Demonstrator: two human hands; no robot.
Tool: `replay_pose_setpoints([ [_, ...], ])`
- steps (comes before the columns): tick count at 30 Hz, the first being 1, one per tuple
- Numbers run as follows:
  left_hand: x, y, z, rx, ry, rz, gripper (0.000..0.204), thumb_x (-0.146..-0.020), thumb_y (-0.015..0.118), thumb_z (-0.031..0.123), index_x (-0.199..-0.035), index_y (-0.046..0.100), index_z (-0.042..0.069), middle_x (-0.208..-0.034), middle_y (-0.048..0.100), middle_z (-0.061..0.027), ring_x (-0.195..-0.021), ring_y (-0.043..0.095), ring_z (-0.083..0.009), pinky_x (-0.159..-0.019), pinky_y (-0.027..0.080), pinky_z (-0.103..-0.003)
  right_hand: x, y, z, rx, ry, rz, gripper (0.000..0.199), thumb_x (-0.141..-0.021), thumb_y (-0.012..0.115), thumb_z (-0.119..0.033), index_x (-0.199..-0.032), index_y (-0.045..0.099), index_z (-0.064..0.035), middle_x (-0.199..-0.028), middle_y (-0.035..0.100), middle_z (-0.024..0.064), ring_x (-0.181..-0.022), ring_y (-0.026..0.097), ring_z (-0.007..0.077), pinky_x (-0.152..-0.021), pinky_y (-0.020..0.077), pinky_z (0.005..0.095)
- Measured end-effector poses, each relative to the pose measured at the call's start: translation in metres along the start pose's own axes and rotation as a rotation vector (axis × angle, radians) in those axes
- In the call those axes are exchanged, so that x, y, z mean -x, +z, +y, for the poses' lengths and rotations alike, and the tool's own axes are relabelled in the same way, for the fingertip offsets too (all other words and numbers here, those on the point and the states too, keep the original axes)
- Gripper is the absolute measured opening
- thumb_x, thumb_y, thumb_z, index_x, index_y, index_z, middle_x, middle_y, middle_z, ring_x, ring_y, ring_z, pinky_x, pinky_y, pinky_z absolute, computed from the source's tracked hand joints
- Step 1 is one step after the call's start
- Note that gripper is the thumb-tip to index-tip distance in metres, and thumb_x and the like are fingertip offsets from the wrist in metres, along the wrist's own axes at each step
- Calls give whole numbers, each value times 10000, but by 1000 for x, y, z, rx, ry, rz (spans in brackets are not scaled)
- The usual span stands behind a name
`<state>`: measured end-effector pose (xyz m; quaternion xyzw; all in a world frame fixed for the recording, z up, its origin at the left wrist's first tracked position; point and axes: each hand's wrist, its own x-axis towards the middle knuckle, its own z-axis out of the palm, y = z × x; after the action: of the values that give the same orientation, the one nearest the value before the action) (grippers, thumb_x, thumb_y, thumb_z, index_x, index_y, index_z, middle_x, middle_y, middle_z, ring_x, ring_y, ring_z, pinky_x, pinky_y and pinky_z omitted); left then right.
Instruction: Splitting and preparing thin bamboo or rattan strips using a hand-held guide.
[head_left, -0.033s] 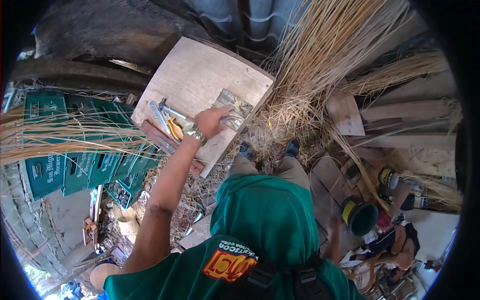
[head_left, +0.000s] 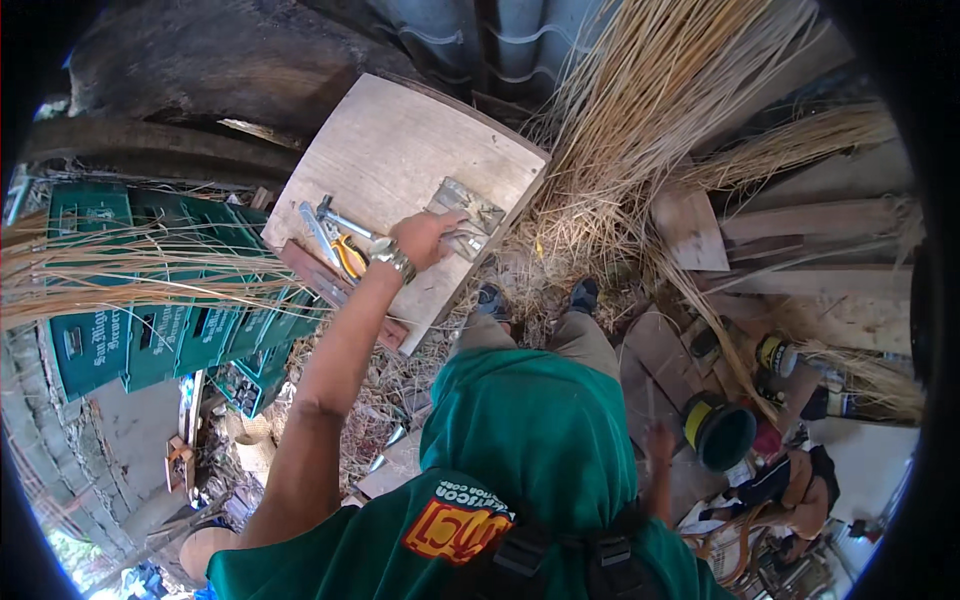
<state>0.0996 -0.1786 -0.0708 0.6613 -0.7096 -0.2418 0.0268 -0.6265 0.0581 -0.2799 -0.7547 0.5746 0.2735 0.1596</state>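
Fingers (head_left: 455,217) half-curled, grip unclear, left hand (head_left: 420,240) touches a grey plate (head_left: 482,209) near a board's (head_left: 372,145) right edge, far corner bare.

Bright green, short-sleeved cloth shirt (head_left: 540,415), loose and softly creased; red square emblem (head_left: 450,532) with yellow figures, white lettering (head_left: 468,494) along one side; black webbing straps (head_left: 493,578), worn over the shirt, with two dark plastic buckles (head_left: 522,551); silver-coloured metal wristwatch (head_left: 388,255), round case, linked band, worn on the left; plain beige cloth trousers (head_left: 482,334); one pair of dark blue-grey footwear (head_left: 583,294), finer details too small to tell
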Motion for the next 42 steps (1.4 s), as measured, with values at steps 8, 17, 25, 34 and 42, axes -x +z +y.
replay_pose_setpoints([
  [8, -14, 29, -34, 15, 1, 176, 198, -792, 670, 151, -983, 651, 103, -871, 648, -135, -818, 628, -335, -707, 507, -423, -25, -127, -82, -1017, 310, 164, 184, -910, 543, -211, -811, 563, -57, -667, 557, 52, -607, 552, 115, -536, 442, 295],
  [17, 43, -45, 90, 724, 31, 731, 173, -863, 658, 179, -977, 663, 48, -758, 652, -112, -675, 635, -154, -576, 479, -318, -56, -176, -49, -785, 352, 336, 252, -926, 540, -260, -854, 581, -22, -752, 605, 163, -717, 625, 300, -645, 474, 375],
  [25, 32, 31, 171, 654, 161, 133, 679, -754, 742, 291, -1338, 451, 102, -1010, 651, -186, -941, 619, -365, -759, 513, -400, -114, -375, -173, -793, -299, -43, 169, -880, 582, -185, -893, 619, -21, -764, 589, 182, -705, 581, 274, -665, 464, 360],
  [34, 70, 40, 130, 909, -39, -26, 274, -899, 624, 278, -827, 603, 15, -650, 530, -109, -594, 511, -171, -572, 428, -313, -155, -502, -138, -924, -593, -305, 245, -915, 621, -268, -944, 670, -30, -790, 643, 9, -772, 552, 100, -706, 461, 297],
  [42, 276, 156, 4, 360, -656, -400, 451, -863, 553, 447, -847, 635, 4, -755, 634, -212, -722, 620, -393, -625, 463, -466, -148, -662, 50, -800, -460, -154, 130, -873, 671, -154, -869, 660, -25, -788, 633, -28, -754, 561, 58, -715, 465, 236],
])
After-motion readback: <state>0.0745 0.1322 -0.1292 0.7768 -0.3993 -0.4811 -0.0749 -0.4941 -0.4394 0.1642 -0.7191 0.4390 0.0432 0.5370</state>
